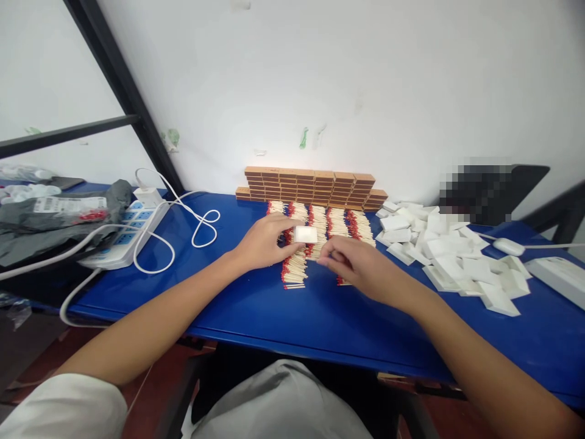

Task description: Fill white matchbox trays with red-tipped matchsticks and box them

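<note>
My left hand [262,242] pinches a small white matchbox tray [306,234] between thumb and fingers, above the middle of the desk. Close to its right, my right hand [350,262] has its thumb and fingers pressed together; whatever is between the fingertips is too small to make out. Under and behind both hands lie several columns of red-tipped matches [295,268], partly hidden by them. Brown matchboxes [297,183] are stacked in a low wall behind the matches.
A heap of white trays [461,250] covers the right of the blue desk [256,311]. On the left are a power strip [128,235], loose white cables [201,219] and a grey plastic bag [59,213]. A dark tablet-like object [516,189] stands at the back right.
</note>
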A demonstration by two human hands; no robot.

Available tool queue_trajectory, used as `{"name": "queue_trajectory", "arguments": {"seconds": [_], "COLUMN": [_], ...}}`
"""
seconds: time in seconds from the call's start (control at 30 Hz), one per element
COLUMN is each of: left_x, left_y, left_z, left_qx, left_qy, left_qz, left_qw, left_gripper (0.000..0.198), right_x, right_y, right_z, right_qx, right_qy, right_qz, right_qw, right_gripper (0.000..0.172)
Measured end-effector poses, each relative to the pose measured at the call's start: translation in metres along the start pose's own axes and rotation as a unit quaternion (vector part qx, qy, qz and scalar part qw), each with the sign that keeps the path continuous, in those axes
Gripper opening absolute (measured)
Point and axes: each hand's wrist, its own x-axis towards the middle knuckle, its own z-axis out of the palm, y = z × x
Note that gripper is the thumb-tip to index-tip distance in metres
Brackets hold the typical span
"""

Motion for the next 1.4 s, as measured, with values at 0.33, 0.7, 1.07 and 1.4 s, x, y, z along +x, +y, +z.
{"name": "queue_trajectory", "arguments": {"seconds": [0.33, 0.7, 1.07, 1.4], "left_x": [-0.004, -0.004, -0.003, -0.003], "left_y": [0.012, 0.017, 0.011, 0.012], "left_z": [0.005, 0.007, 0.002, 0.003], "left_qx": [-0.060, -0.072, 0.026, 0.024], "left_qy": [-0.034, -0.051, 0.030, 0.012], "left_qz": [0.061, 0.082, 0.014, 0.015], "left_qw": [0.996, 0.993, 0.999, 1.000], "left_gripper": [0.042, 0.035, 0.037, 0.038], "right_x": [0.006, 0.006, 0.002, 0.001], "right_y": [0.019, 0.015, -0.012, -0.018], "right_z": [0.007, 0.014, 0.028, 0.037], "right_qx": [-0.085, -0.075, 0.013, 0.011], "right_qy": [0.074, 0.088, -0.016, -0.103], "right_qz": [-0.051, -0.099, -0.074, -0.055], "right_qw": [0.992, 0.988, 0.997, 0.993], "right_gripper": [0.012, 0.009, 0.010, 0.013]}}
